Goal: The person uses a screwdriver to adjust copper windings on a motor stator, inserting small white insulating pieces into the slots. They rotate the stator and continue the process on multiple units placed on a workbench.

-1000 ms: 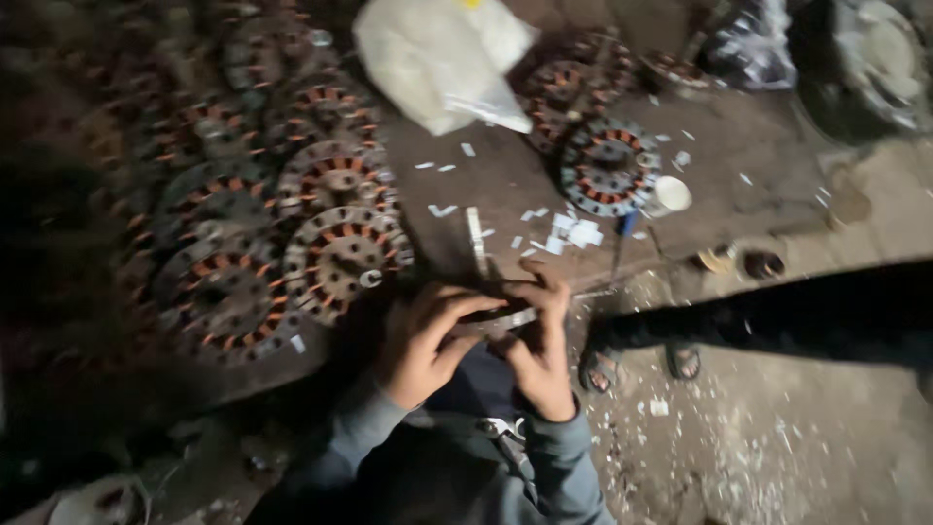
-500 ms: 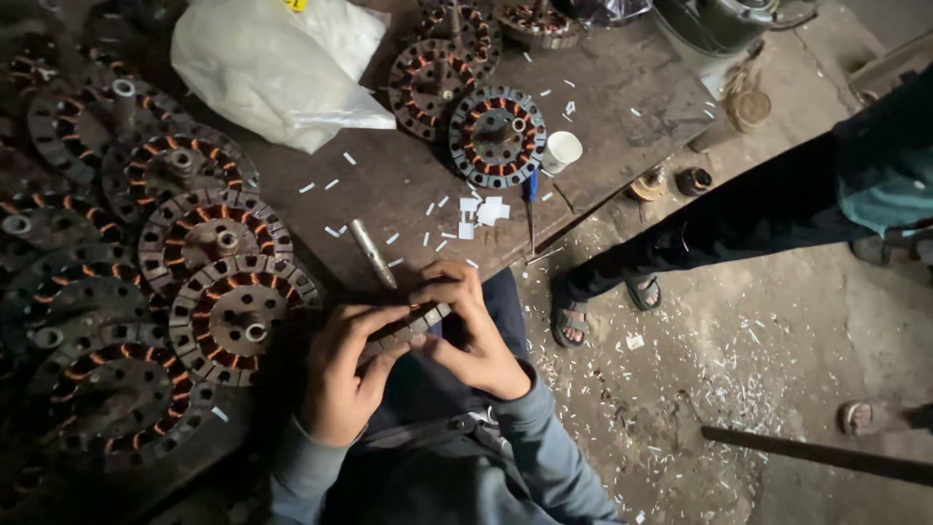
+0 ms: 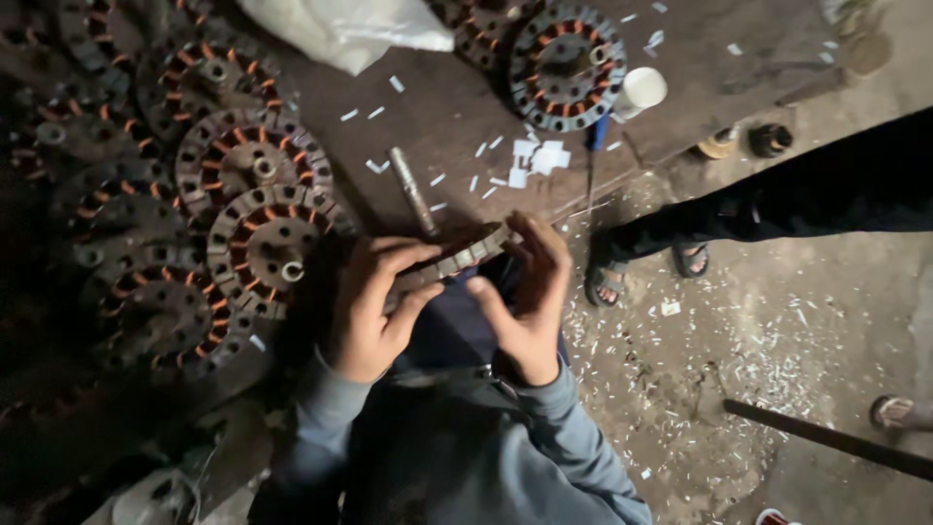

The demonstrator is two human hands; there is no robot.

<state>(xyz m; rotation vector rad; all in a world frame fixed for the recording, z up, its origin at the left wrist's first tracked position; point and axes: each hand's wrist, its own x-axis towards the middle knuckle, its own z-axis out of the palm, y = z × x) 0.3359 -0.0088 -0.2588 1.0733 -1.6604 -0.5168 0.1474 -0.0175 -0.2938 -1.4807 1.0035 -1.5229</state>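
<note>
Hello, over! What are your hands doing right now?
Left hand and right hand both grip a round stator core, held edge-on. Metal rod lies on the table just beyond. Nothing blocking.

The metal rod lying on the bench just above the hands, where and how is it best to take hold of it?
Grip the rod around its middle, from above, fingers closing across its width. It lies flat on the bench and slanted, with bare wood on both long sides. Its near end reaches close to the stator that both hands hold, so the middle is probably easier to reach.
</note>
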